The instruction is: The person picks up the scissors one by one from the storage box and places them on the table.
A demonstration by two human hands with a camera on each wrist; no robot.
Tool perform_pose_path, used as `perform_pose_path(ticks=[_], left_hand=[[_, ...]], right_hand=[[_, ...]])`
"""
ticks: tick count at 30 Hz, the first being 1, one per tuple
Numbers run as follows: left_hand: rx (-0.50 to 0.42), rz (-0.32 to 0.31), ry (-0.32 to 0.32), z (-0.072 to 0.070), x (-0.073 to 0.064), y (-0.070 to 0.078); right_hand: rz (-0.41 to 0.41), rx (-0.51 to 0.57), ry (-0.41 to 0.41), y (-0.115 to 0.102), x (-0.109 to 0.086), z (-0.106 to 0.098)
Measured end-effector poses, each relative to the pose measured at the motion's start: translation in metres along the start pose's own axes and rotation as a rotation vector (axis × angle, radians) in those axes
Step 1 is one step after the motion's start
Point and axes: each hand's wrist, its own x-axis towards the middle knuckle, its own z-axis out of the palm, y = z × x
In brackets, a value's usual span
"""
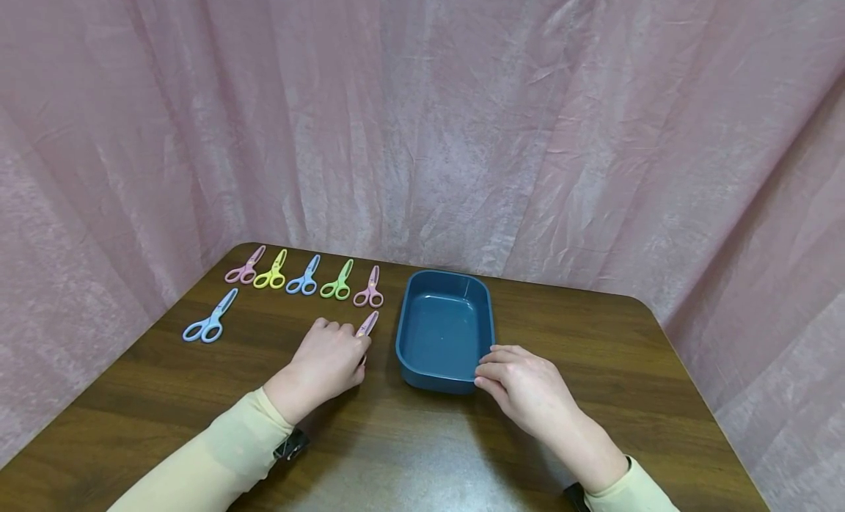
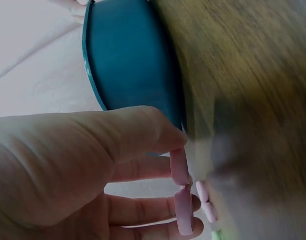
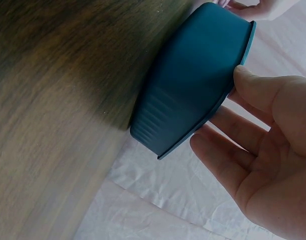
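Note:
A pair of pink scissors (image 1: 367, 324) is pinched between the thumb and fingers of my left hand (image 1: 324, 361), left of the blue bin. Its tip points away from me; in the left wrist view its pink handle loops (image 2: 179, 167) show past the thumb. At the near right corner of the blue rectangular bin (image 1: 439, 384), my right hand (image 1: 528, 387) grips the rim. The right wrist view has the thumb (image 3: 250, 85) against the rim and the other fingers partly behind it. Nothing lies inside the bin.
Behind the left hand runs a row of scissors: pink (image 1: 245, 271), yellow (image 1: 271, 275), blue (image 1: 304, 281), green (image 1: 337, 285) and another pink pair (image 1: 369, 295). Light blue scissors (image 1: 210, 323) lie nearer, at the left. A pink curtain (image 1: 462, 130) hangs behind the wooden table (image 1: 581, 336).

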Motion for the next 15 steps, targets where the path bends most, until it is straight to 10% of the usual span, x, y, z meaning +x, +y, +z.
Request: perform_pose_path(ticks=[15], left_hand=[[-0.014,-0.014,-0.061,0.0045,-0.0007,-0.0047]], right_hand=[[0.001,0.000,0.005,-0.0006,-0.0002,-0.0004]])
